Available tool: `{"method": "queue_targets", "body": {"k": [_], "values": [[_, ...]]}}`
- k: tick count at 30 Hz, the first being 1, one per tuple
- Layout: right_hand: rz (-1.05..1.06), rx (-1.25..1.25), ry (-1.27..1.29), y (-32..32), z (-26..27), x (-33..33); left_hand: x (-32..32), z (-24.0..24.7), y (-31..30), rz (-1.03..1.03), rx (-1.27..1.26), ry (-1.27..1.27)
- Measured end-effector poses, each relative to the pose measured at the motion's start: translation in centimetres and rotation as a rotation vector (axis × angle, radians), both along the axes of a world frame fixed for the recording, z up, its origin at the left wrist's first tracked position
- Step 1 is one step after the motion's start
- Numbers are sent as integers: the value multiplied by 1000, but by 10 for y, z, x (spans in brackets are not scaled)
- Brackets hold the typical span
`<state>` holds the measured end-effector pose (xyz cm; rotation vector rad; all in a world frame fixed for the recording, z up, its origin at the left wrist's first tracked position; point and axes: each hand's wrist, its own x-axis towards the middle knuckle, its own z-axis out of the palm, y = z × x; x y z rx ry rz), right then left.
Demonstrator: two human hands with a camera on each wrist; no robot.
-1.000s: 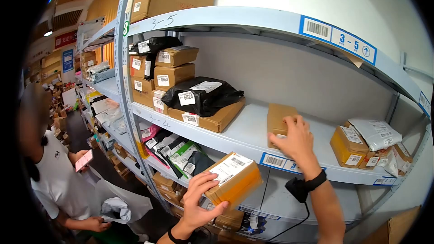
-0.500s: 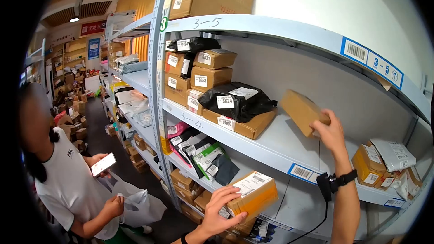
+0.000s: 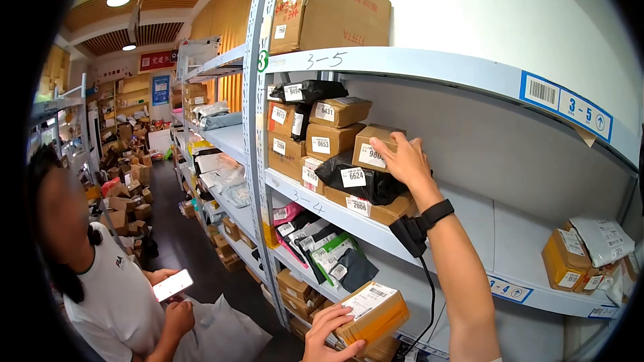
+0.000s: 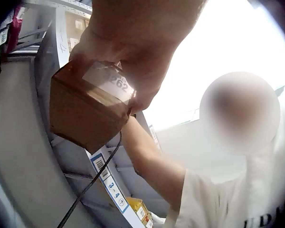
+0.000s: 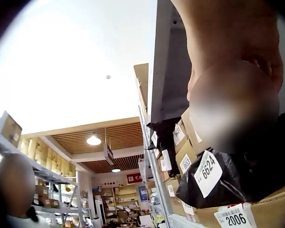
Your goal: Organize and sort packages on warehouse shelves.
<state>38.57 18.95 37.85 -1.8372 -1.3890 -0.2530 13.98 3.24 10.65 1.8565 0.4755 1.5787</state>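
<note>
My right hand (image 3: 406,162) grips a small brown cardboard box (image 3: 380,135) with a white number label, partly hidden under the fingers. That box sits over a black plastic parcel (image 3: 352,175) labelled 6624, which lies on a flat carton (image 3: 386,213) labelled 2006. In the right wrist view the black parcel (image 5: 211,178) shows below my hand (image 5: 232,38), and a blur covers the held box. Lower down, my left hand (image 3: 329,334) holds another cardboard box (image 3: 379,315) with yellow tape and a white shipping label, in front of the shelf. Its brown end (image 4: 83,116) shows in the left wrist view.
Stacked boxes (image 3: 332,141) stand left of the black parcel, by the shelf upright (image 3: 258,161). Further right on the same shelf (image 3: 463,208) are a few parcels (image 3: 567,258). A large carton (image 3: 342,13) sits above. A person (image 3: 121,295) with a phone stands at the left.
My right hand has lifted its box off the shelf and carried it left onto the black parcel. The left hand keeps its box. The head view has turned left.
</note>
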Motion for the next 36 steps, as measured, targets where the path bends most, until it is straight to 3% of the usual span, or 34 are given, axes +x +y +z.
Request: {"method": "queue_targets", "body": {"k": [7, 12, 17, 20, 21, 23, 27, 31, 33, 36], "values": [[165, 62, -39, 23, -11, 17, -2, 2, 2, 20, 26, 38], [147, 64, -65, 27, -11, -7, -6, 2, 2, 44, 45, 32], [342, 174, -1, 6, -23, 18, 2, 4, 3, -7, 28, -8], [342, 148, -118, -35, -28, 51, 12, 7, 18, -66, 226, 9], [363, 130, -214, -54, -26, 59, 18, 20, 19, -78, 159, -22], [260, 68, -112, -104, -20, 71, 31, 47, 22, -88, 260, -48], [100, 278, -75, -189, -42, 94, 71, 87, 40, -38, 501, -23], [18, 376, -22, -272, -90, 96, 134, 104, 58, -18, 566, -22], [-60, 399, -304, -306, -111, 99, 155, 108, 57, 19, 582, -33], [-232, 501, -447, -356, -128, 101, 172, 111, 52, 48, 599, 36]]}}
